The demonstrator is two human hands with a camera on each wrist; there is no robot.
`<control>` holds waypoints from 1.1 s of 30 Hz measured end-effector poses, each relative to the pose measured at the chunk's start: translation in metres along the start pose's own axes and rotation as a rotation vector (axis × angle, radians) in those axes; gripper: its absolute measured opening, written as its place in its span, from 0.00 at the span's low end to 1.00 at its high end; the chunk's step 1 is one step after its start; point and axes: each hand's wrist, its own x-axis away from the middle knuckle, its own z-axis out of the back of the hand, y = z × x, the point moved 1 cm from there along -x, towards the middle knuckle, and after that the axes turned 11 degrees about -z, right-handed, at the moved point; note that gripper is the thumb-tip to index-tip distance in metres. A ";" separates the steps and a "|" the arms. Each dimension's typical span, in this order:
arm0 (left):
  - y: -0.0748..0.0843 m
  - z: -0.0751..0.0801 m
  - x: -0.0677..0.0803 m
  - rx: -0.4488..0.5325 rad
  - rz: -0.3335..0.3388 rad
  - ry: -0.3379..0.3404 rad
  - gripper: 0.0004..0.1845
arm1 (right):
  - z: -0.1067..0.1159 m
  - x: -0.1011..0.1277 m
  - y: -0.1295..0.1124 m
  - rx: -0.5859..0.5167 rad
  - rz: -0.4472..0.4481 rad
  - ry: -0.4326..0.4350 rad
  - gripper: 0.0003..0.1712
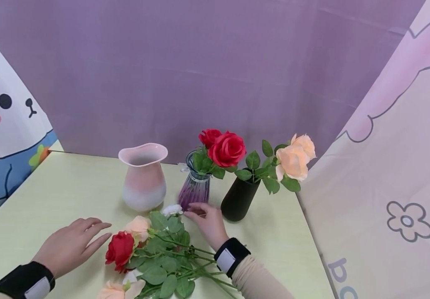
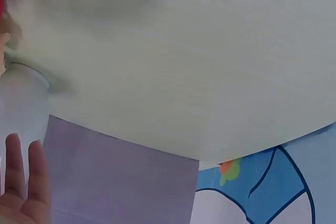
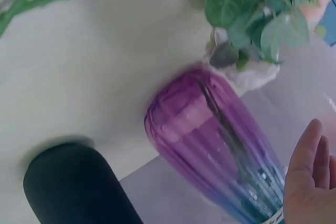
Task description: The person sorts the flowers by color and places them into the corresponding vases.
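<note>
A bunch of loose roses (image 1: 155, 253) lies on the pale table (image 1: 65, 195) near the front: a red one (image 1: 120, 249), peach ones and a white one (image 1: 172, 209). My left hand (image 1: 70, 245) rests flat on the table just left of the red rose, fingers straight. My right hand (image 1: 207, 222) hovers open over the stems, fingertips by the white rose and the foot of the purple glass vase (image 1: 195, 189), which holds two red roses (image 1: 227, 148). In the right wrist view the purple vase (image 3: 220, 145) is close to my fingers (image 3: 307, 171).
A pink-and-white vase (image 1: 143, 176) stands empty at the left of the row. A black vase (image 1: 239, 198) with peach roses (image 1: 295, 158) stands at the right. Cloth backdrops close in behind and on both sides; the table's right edge runs near the black vase.
</note>
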 end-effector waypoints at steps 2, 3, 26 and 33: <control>0.001 -0.002 0.002 0.006 -0.010 0.011 0.32 | -0.007 0.010 -0.001 0.000 -0.002 -0.037 0.21; 0.004 0.003 0.003 0.008 -0.014 0.018 0.32 | -0.010 0.014 -0.002 -0.003 -0.003 -0.059 0.21; 0.169 0.298 0.003 0.190 0.002 -0.246 0.40 | -0.077 0.090 0.033 0.186 0.069 -0.307 0.20; 0.171 0.296 0.007 0.195 0.004 -0.220 0.53 | -0.088 0.104 0.034 0.465 0.234 -0.262 0.18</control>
